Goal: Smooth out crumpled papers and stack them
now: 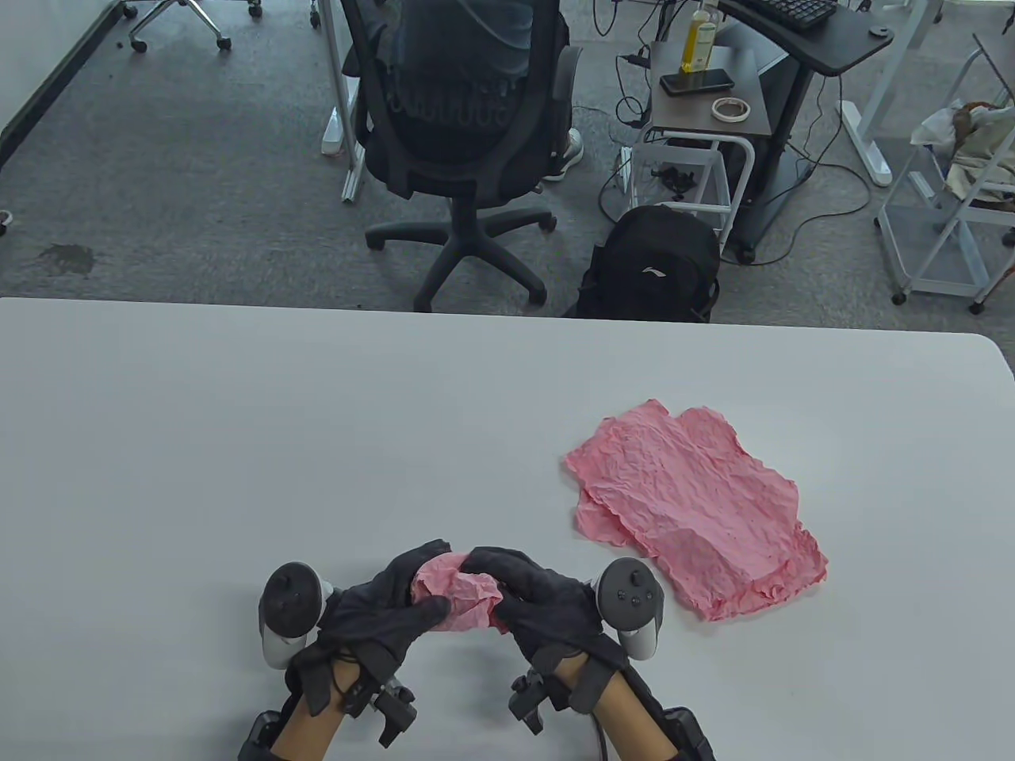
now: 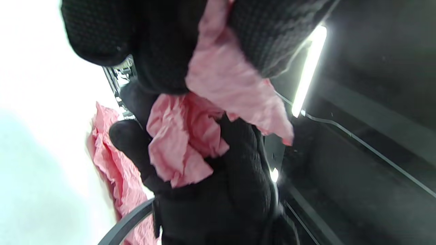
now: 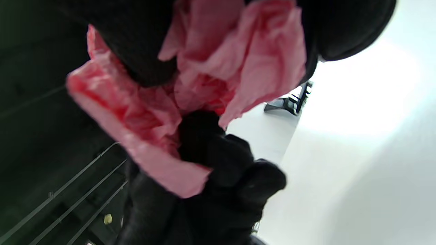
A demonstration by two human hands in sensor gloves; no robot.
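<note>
1. Your left hand point(image 1: 381, 614) and right hand point(image 1: 539, 606) both grip 1 crumpled pink paper point(image 1: 458, 596) at the table's point(image 1: 238, 444) near edge.
2. The flattened pink stack point(image 1: 698, 511) lies to your right, apart.

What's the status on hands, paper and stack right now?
Left hand and right hand both grip the crumpled pink paper, near table edge. Flattened pink stack lies apart, to the right. Nothing between.

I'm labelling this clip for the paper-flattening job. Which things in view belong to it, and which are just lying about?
Belongs to the job:
crumpled pink paper, gripped by left hand and right hand
stack of flattened pink sheets
table

Just lying about:
office chair
black backpack
bottle
phone
tape roll
</note>
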